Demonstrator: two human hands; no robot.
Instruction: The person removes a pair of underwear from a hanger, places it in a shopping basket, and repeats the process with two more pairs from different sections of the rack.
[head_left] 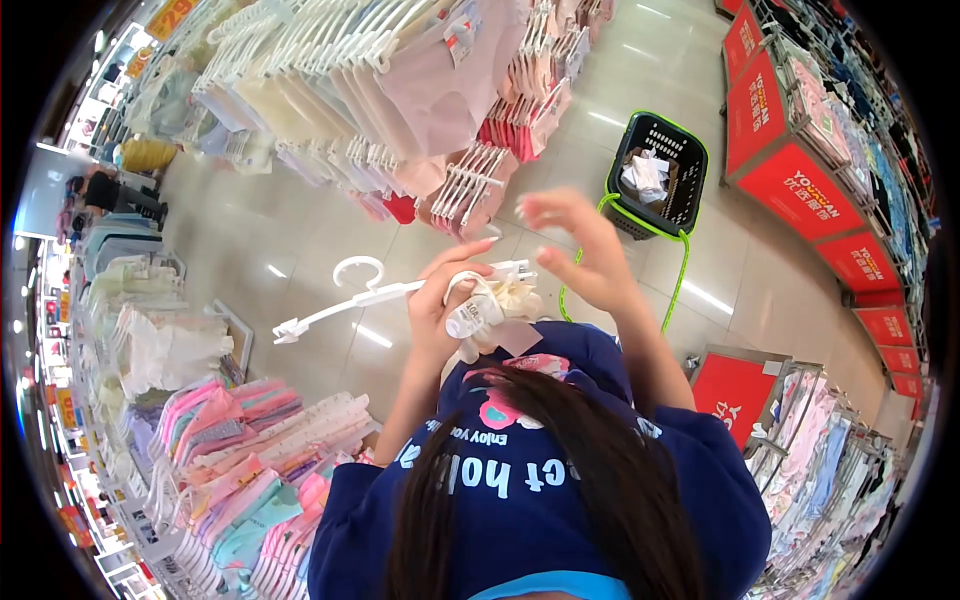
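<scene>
My left hand (pixel 440 303) is closed around a white plastic clip hanger (pixel 375 293) and a bunched cream garment (pixel 515 300). The hanger's hook and one clip stick out to the left; its other end shows just above the cloth. A printed label (pixel 472 315) lies on the garment by my fingers, and a pale tag (pixel 515 338) hangs below. To the right of the cloth, my right hand (pixel 585 245) is raised with its fingers apart, slightly blurred and apparently holding nothing.
Ahead stands a rack of pale underwear (pixel 430 90) on white hangers. A black basket (pixel 660 170) with a green handle sits on the floor, white items inside. Children's clothes (pixel 250 470) hang at the lower left. Red-panelled displays (pixel 800 185) line the right.
</scene>
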